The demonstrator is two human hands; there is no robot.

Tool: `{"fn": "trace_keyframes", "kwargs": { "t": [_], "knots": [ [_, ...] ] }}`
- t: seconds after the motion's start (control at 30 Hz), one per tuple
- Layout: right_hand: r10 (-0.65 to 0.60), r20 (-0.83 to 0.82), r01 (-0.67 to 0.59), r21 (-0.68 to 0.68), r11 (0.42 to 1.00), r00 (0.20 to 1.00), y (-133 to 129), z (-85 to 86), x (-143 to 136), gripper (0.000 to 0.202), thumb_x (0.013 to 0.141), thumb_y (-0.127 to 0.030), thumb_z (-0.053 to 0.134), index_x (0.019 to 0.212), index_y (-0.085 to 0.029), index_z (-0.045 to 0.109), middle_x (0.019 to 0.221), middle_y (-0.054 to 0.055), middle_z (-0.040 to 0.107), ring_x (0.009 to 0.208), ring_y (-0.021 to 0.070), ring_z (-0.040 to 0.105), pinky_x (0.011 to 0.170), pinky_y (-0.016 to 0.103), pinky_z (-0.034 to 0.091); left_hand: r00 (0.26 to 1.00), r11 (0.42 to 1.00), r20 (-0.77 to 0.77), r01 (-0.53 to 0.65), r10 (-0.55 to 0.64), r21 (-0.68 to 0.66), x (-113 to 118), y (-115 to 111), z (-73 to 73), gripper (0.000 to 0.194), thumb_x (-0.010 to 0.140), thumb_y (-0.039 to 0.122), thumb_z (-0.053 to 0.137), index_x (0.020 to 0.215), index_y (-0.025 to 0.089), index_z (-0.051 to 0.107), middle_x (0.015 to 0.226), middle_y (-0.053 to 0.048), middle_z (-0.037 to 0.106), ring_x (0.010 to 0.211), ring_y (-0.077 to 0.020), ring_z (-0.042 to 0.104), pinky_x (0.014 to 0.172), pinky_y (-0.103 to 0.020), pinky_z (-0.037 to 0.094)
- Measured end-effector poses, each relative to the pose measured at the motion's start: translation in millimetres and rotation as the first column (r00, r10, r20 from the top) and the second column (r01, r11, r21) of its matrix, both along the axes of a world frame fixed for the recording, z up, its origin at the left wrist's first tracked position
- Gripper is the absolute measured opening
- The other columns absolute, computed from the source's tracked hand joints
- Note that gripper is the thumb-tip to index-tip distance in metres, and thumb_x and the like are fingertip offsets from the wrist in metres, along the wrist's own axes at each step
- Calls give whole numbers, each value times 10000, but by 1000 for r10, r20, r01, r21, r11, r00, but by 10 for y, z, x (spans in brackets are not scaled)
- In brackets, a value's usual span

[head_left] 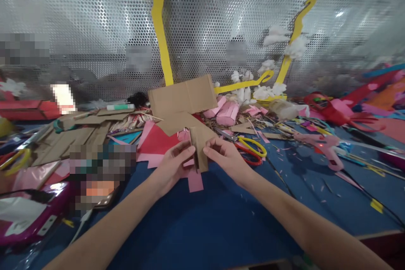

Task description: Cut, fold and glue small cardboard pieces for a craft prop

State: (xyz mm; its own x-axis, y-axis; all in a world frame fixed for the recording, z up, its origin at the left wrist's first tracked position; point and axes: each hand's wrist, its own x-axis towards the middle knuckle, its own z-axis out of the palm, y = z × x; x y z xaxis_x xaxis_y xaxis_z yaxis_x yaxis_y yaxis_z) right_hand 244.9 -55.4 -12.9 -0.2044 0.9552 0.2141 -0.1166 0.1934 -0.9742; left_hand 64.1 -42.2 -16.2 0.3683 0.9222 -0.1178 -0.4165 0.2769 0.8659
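My left hand (173, 164) and my right hand (225, 157) both pinch a small folded piece of brown cardboard (200, 143) held upright over the blue table (202, 223). The fingertips of each hand grip its lower edges from either side. A pink paper piece (195, 180) lies just beneath the cardboard. Behind it a larger brown cardboard sheet (183, 98) stands tilted, with red paper (155, 141) lying to its left.
Scissors with yellow and red handles (249, 148) lie right of my hands. A pink glue gun (322, 145) sits further right. Cardboard strips (76, 135) pile at the left. Yellow paper branches with cotton (272, 80) lean on a perforated metal wall (95, 29).
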Motion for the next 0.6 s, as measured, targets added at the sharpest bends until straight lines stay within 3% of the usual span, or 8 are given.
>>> {"fn": "trace_keyframes", "kwargs": {
  "t": [0.17,0.6],
  "knots": [
    [-15,109,7,70,998,994,-34,24,18,285,887,-446,691,819,-198,569,721,-36,528,642,114,496,624,261,450,996,993,-21,83,-82,90,-1,-37,-17,418,808,344,834,1185,222,703,1174,-109,701,880,-198,681,765,-359,570],
    [-38,159,20,110,994,987,-39,12,25,272,908,-439,676,834,-208,553,745,-22,571,658,125,531,619,262,450,999,993,-38,40,-36,112,-11,-24,-50,465,770,360,861,1177,215,689,1238,-115,669,903,-220,677,764,-400,590]
  ]
}}
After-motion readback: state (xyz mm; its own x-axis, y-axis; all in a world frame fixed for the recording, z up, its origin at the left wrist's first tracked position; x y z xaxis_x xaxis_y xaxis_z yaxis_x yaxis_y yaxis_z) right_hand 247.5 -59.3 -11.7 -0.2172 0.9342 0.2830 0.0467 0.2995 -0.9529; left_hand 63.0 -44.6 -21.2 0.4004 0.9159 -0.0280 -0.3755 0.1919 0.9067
